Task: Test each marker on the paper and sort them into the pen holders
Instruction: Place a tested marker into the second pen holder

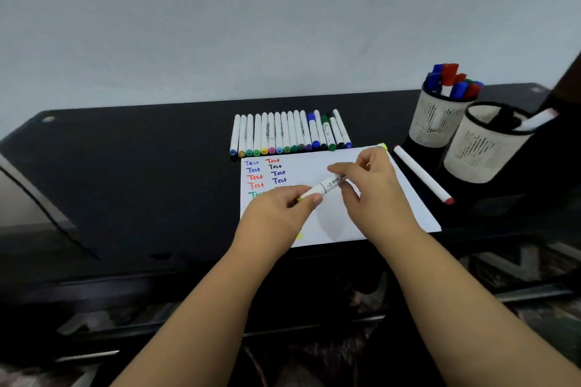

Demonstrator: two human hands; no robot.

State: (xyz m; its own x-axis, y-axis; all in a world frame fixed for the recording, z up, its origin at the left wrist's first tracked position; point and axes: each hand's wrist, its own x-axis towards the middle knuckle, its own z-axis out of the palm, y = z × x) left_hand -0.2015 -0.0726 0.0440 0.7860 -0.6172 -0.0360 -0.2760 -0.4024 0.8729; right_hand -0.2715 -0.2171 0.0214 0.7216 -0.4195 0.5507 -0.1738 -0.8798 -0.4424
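Both hands hold one white marker (327, 186) above the white paper (317, 163). My left hand (283, 214) pinches its near, yellow-tipped end between thumb and fingers. My right hand (374, 188) grips the far part of the barrel. The paper carries several "Test" words in blue, red, black and green. A row of several white markers (289, 133) with coloured caps lies just behind the paper. A red-capped white marker (423, 175) lies on the desk to the right of the paper. Two mesh pen holders stand at the right: the far one (437, 118) full of markers, the near one (485, 148) holding one white marker.
The black desk (141, 166) runs along a grey wall. A dark cable (47, 207) crosses its left part. A dark object juts in at the upper right edge beside the pen holders. A patterned floor shows below the desk's front edge.
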